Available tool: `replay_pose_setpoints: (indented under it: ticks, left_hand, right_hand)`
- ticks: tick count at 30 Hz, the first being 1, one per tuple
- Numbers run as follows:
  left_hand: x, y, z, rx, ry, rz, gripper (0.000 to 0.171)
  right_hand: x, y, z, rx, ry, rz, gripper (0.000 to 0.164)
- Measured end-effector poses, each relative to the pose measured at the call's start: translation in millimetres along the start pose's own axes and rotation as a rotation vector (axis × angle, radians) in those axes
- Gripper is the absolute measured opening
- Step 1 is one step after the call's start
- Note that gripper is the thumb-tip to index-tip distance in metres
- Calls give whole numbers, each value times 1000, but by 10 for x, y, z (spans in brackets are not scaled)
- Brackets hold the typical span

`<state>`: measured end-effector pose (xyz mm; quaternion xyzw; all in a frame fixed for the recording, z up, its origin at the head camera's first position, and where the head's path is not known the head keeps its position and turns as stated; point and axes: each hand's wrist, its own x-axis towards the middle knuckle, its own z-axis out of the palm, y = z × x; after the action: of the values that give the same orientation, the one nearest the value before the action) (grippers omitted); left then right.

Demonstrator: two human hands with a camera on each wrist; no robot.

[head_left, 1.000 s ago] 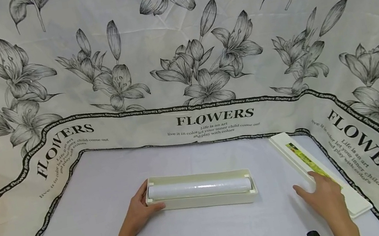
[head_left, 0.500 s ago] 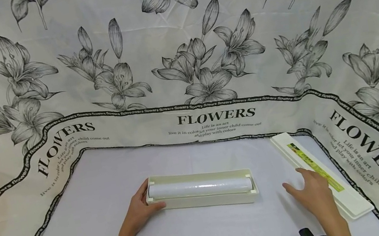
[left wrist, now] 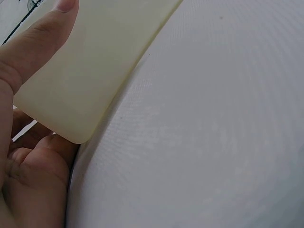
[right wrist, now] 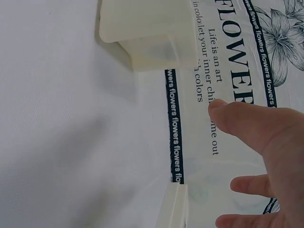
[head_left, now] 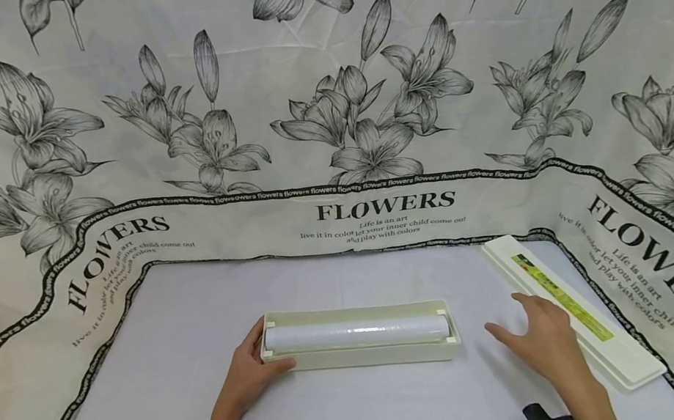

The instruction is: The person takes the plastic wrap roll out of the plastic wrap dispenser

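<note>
An open cream box [head_left: 369, 361] with a white roll of plastic wrap [head_left: 358, 333] lying in it stands mid-table in the head view. My left hand [head_left: 245, 374] holds the box by its left end, thumb along the front wall and fingers behind the end; the left wrist view shows the same thumb [left wrist: 42, 40] on the box wall. To the right of the box, my right hand [head_left: 546, 338] is spread with nothing in it. Beyond that hand lies a long white lid [head_left: 630, 361] with a yellow-green label, at a slant.
The table wears a plain white cloth [head_left: 372, 419] with a black-edged border printed "FLOWERS". Behind it hangs floral fabric [head_left: 324, 93]. The lid's lower end overlaps the border at the right.
My right hand has come off the lid and shifted left, toward the box, fingers spread. The left hand keeps its grip, and box and lid stay in place.
</note>
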<state>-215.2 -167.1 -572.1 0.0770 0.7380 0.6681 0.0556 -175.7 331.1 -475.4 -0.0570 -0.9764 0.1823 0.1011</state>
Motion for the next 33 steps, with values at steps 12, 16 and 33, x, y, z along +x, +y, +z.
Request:
replay_pose_setpoints:
  ticks: [12, 16, 33]
  left_hand:
    - [10, -26, -13, 6, 7, -18, 116]
    - [8, -24, -11, 8, 8, -26, 116]
    - [5, -13, -7, -3, 8, -12, 114]
  right_hand:
    - [1, -183, 31, 19, -89, 10, 96]
    - [19, -253, 69, 21, -94, -2, 92]
    - [64, -477, 143, 49, -164, -161, 87]
